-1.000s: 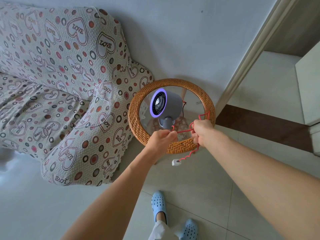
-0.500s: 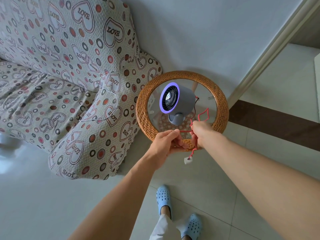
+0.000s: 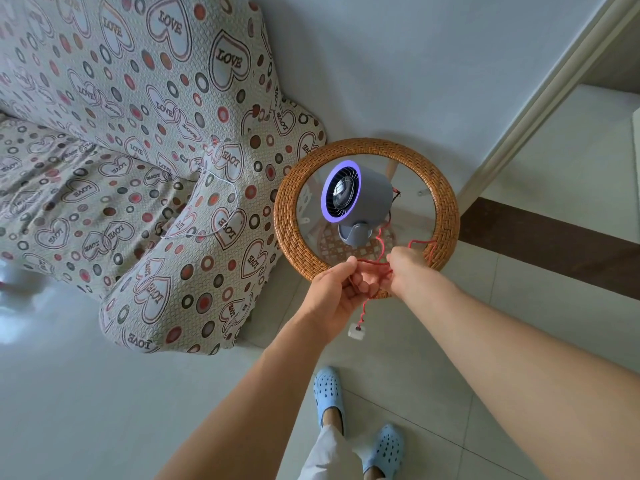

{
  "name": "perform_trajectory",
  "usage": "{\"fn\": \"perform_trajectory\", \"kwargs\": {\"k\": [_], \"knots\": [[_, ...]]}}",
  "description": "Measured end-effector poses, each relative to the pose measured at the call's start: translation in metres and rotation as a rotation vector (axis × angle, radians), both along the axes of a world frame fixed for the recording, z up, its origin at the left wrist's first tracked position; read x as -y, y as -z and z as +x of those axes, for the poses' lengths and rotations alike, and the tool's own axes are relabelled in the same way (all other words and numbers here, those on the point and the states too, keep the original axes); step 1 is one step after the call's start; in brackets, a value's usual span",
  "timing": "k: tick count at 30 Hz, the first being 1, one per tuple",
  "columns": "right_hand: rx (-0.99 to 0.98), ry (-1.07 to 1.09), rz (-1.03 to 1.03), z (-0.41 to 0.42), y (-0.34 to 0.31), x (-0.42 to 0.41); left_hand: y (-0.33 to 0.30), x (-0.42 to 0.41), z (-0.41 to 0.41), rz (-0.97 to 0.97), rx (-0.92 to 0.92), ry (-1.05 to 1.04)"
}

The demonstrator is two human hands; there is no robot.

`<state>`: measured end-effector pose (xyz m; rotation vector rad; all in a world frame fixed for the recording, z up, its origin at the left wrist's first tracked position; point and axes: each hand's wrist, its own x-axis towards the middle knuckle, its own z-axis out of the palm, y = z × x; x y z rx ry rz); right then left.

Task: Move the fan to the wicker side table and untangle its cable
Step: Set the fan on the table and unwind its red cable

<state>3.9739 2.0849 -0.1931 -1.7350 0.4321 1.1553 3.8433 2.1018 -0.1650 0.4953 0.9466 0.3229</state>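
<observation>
A small grey fan [image 3: 356,202] with a glowing purple ring stands on the glass top of the round wicker side table [image 3: 294,237]. Its kinked red cable [image 3: 379,240] runs from the fan's base toward the table's near rim. A white plug [image 3: 356,332] dangles from the cable's end below the rim. My left hand [image 3: 334,294] and my right hand [image 3: 407,271] are close together at the near rim, both pinching the red cable. A loop of cable lies over the rim to the right of my right hand.
A sofa with a heart-patterned cover [image 3: 121,150] stands directly left of the table, with a thin white cord [image 3: 221,202] lying on its seat. A white wall is behind. A doorway with a dark threshold strip [image 3: 554,244] is to the right. My feet in blue clogs [image 3: 329,393] stand on the tiled floor.
My hands have come closer together on the red cable at the table's near rim. The white plug has shifted slightly. The fan has stayed in place.
</observation>
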Motion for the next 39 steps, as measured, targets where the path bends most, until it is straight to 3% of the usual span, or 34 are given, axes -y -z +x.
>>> {"fn": "perform_trajectory", "kwargs": {"k": [3,6,9,11,15,21,32,39], "knots": [[0.020,0.076,0.016,-0.001,-0.001,0.001,0.005,0.004,-0.001,-0.020,-0.010,-0.026],[-0.045,0.122,0.033,0.001,-0.006,0.003,0.014,0.012,0.002,-0.033,-0.153,-0.021],[-0.092,0.125,0.033,0.007,-0.011,0.005,0.021,0.022,0.011,-0.230,-0.212,0.025],[-0.102,0.079,0.039,0.009,-0.013,0.007,0.023,0.025,0.021,-0.357,-0.132,0.004],[-0.125,-0.039,0.032,0.016,-0.011,0.014,0.029,0.016,0.035,-0.552,0.084,-0.273],[0.019,-0.198,-0.089,0.030,-0.008,0.020,0.049,-0.005,0.018,-0.634,0.010,-0.517],[0.201,-0.361,-0.197,0.048,0.006,0.035,0.080,-0.033,-0.031,-0.470,-0.248,-0.629],[0.231,-0.443,-0.255,0.035,0.019,0.034,0.074,-0.031,-0.047,0.002,-0.394,-0.430]]}}
